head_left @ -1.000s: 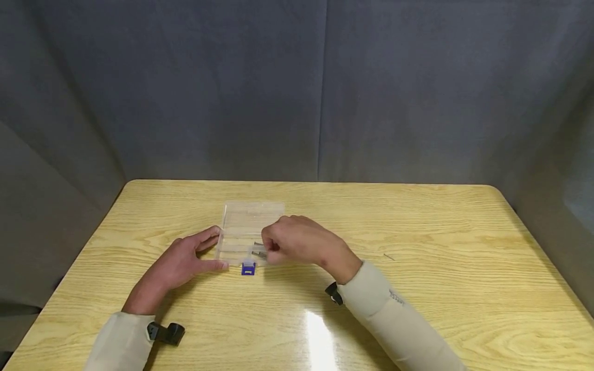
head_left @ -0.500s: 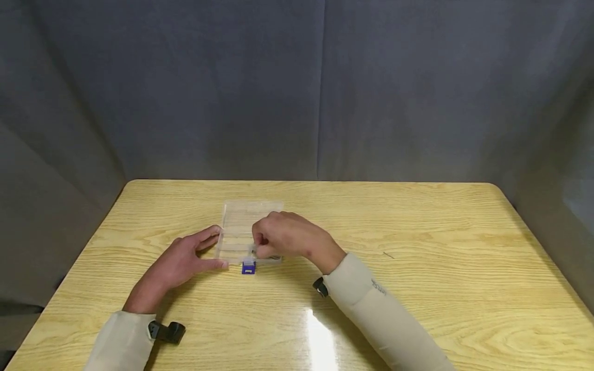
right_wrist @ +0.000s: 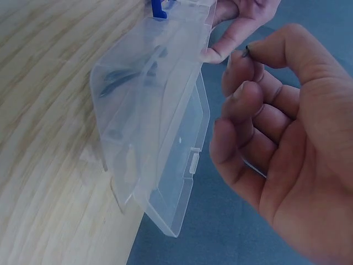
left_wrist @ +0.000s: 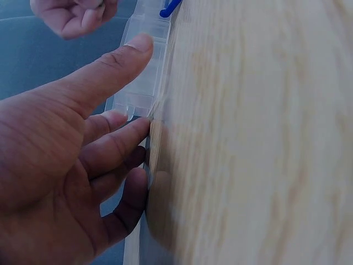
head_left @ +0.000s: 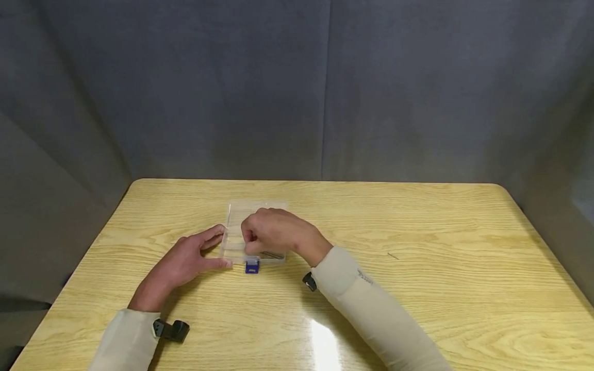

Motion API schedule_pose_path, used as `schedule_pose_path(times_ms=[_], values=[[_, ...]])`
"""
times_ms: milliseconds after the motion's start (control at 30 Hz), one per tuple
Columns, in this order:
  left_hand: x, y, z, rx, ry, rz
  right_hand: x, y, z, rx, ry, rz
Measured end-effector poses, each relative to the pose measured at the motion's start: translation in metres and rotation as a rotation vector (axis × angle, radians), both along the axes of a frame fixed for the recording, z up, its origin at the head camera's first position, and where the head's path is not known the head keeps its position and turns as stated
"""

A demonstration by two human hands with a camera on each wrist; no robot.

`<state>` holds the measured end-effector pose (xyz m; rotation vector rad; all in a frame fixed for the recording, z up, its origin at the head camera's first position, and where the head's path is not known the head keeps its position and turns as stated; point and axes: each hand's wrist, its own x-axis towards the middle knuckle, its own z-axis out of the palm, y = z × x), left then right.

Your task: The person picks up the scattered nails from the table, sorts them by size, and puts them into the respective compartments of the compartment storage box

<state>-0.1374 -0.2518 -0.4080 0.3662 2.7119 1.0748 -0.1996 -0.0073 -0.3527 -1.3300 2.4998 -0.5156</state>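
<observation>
A clear plastic compartment box (head_left: 232, 256) lies on the table with its lid (head_left: 236, 208) folded back and a blue latch (head_left: 252, 267) at the front. My left hand (head_left: 187, 260) holds the box's left end, thumb at the front edge and fingers at the back. Over the box's middle is my right hand (head_left: 278, 232). Its thumb and forefinger pinch a small dark metal piece (right_wrist: 246, 52), mostly hidden by the fingertips; the other fingers are loosely curled. Several thin dark nail-like pieces (head_left: 274, 255) lie in the right front compartment.
One thin nail-like piece (head_left: 393, 256) lies on the wooden table (head_left: 441, 309) to the right of the box. Grey curtains (head_left: 394, 93) surround the table's back and sides. Black wrist cameras sit on both sleeves.
My right hand has moved left across the box, uncovering the right front compartment with its metal pieces. My left hand keeps its place on the box.
</observation>
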Motion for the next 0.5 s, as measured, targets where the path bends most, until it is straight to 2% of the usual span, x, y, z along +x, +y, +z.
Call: schedule_pose_path(times_ms=[500], values=[[0.002, -0.001, 0.001, 0.005, 0.002, -0.007, -0.005, -0.02, -0.005, -0.001, -0.033, 0.014]])
